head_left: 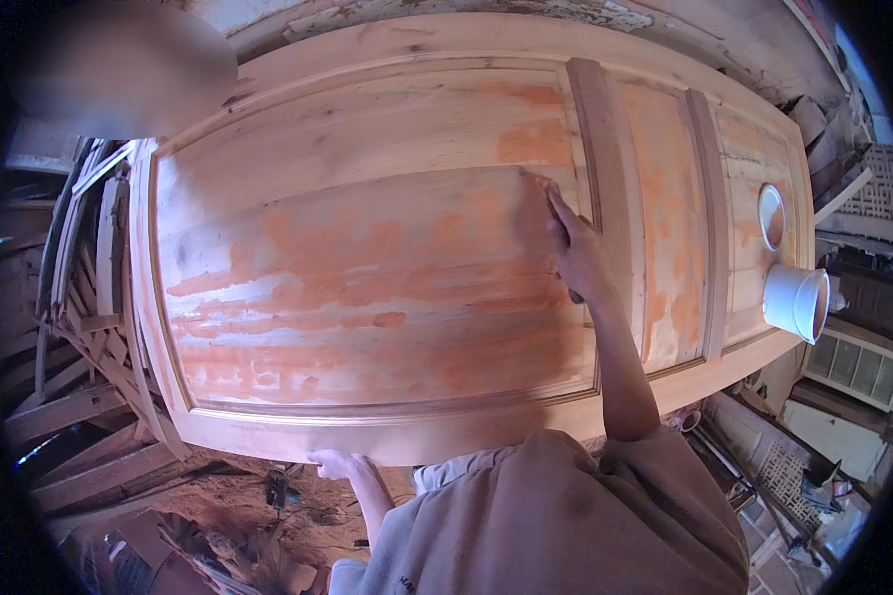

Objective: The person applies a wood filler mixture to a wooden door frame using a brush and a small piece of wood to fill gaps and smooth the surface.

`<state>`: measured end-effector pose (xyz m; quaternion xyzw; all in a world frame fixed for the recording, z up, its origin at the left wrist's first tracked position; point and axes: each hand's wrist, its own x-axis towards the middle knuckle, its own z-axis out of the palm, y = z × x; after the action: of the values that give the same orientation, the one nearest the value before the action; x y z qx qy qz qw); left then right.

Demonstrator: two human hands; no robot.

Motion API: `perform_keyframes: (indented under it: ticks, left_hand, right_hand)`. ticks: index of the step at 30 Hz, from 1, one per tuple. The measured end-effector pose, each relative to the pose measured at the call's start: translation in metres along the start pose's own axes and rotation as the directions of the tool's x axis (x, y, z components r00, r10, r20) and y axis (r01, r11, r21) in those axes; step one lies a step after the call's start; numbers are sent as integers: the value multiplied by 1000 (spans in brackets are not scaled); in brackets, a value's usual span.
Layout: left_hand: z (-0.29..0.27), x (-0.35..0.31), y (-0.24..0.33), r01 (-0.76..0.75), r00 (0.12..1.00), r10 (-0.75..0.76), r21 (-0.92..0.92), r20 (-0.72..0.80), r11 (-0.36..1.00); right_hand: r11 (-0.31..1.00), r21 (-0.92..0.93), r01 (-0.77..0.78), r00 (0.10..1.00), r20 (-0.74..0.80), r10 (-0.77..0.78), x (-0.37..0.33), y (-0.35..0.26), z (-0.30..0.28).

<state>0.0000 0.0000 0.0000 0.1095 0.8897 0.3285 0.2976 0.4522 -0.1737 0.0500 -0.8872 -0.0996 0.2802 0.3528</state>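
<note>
Door [387, 248] is lying lengthwise left-to-right before me; my right hand [574, 260] is pressing filler mid-panel, grip clenched on something hidden, while my left hand [342, 463] is clasping the near edge.

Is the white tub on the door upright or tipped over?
Upright: the white tub stands on the wooden door, its open mouth showing, near its lid.

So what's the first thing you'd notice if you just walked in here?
A big wooden door lying flat fills most of the view, its large panel smeared with orange patches. The right hand presses on the panel's right side, while the left hand rests at the door's near edge. At the far right of the door sit a white bucket and a round white lid.
</note>
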Motion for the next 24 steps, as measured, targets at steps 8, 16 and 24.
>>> perform_keyframes:
  ticks: [8,16,24]
  left_hand:
    - [2,11,-3,-17,999,15,-59,-31,998]
    - [-3,33,-8,-33,999,34,26,-32,999]
    - [-3,38,-3,3,1000,-2,41,-18,999]
  right_hand:
    - [892,-437,113,944,-234,-234,35,-28,61]
    - [930,-346,122,973,-142,-180,27,-34,42]
    - [882,-464,77,936,-270,-224,35,-8,40]
